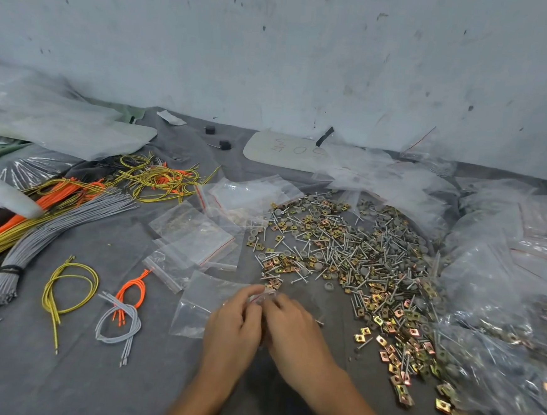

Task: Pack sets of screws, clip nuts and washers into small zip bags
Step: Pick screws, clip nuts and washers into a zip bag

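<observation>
Zip bag point(261, 296), one, between two hands point(233, 325) point(292, 326)

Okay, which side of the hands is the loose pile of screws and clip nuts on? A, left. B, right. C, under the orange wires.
B: the pile of screws and clip nuts spreads right of the left hand and right hand, which pinch a small zip bag; the orange wires lie left.

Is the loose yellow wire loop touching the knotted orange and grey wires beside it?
Apart. The head view shows a strip of bare grey cloth between the yellow wire loop and the knotted orange and grey wires.
</observation>
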Tool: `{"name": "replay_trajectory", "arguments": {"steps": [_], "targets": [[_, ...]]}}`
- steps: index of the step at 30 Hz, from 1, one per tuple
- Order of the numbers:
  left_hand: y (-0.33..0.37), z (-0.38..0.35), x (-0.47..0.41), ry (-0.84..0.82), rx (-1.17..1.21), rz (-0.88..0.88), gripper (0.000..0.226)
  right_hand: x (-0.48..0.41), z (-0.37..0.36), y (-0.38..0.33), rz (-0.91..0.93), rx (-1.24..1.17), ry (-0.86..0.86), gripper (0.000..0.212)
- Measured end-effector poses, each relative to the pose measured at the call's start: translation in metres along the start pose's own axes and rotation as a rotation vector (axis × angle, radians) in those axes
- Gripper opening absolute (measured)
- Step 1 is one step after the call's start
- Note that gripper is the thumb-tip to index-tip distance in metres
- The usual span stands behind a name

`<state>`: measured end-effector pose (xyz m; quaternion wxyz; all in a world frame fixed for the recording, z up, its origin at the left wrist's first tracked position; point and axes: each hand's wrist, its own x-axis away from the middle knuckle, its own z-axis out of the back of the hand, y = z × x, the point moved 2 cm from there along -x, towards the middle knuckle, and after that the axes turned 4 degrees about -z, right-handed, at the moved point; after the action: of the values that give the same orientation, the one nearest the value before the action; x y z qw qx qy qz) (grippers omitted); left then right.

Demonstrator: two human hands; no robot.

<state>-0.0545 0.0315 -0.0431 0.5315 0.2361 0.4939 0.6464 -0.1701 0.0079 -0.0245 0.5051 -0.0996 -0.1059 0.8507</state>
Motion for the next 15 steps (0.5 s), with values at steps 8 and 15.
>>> {"name": "replay_trajectory", "arguments": {"steps": [8, 15], "targets": [[0.001, 0.001, 0.0, 0.006, 0.008, -0.008, 0.034, 0.002, 0.003, 0.003, 0.021, -0.009, 0.053, 0.019], [0.001, 0.001, 0.0, 0.009, -0.017, -0.004, 0.036, 0.009, 0.015, 0.024, 0.019, -0.143, 0.123, 0.019]]}}
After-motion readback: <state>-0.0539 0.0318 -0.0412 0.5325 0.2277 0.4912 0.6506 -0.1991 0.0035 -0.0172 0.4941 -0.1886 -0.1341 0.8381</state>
